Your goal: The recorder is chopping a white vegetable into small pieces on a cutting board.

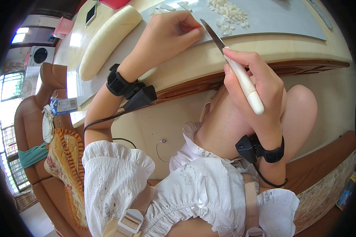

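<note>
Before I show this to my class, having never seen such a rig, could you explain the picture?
There is no robot here, just a person seen by a wide camera on their own head, looking down. They wear black wrist devices. The right hand holds a white-handled knife; the left hand is curled near the blade, and whether it grips anything is unclear. On the table lie a grey board with chopped white pieces, a long pale vegetable and a phone.

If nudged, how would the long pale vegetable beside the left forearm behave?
The long pale vegetable would probably roll sideways, given its rounded sides. Its thick body suggests stiffness and some weight. The smooth, bare-looking surface may feel slippery.
</note>
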`<state>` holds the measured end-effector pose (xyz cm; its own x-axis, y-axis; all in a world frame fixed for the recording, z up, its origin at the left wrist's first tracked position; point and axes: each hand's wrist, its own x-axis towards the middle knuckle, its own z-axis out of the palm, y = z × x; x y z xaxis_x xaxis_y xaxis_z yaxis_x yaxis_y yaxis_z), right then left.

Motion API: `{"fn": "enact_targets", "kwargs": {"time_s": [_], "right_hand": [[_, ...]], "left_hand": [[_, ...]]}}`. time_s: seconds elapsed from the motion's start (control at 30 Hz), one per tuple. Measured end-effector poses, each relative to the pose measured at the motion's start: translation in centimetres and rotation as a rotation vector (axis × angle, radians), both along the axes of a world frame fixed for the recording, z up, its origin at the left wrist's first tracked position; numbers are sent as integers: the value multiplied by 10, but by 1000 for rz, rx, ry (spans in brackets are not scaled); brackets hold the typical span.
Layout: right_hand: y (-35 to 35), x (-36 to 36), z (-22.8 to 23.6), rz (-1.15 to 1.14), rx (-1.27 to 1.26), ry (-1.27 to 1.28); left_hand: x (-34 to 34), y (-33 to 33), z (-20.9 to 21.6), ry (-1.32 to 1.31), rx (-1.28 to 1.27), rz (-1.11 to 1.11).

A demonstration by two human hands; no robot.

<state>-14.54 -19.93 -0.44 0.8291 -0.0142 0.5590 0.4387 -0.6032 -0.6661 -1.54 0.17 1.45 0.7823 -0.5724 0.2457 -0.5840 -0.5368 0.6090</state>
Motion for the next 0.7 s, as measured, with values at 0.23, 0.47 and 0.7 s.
{"fn": "enact_targets", "kwargs": {"time_s": [0.23,0.47,0.7], "right_hand": [[1,2,-2,18,25,10],[1,2,-1,18,-28,13],[3,3,-3,11,34,-26]], "left_hand": [[1,0,0,7,-2,-4],[-1,-1,2,28,4,8],[0,0,1,17,14,9]]}}
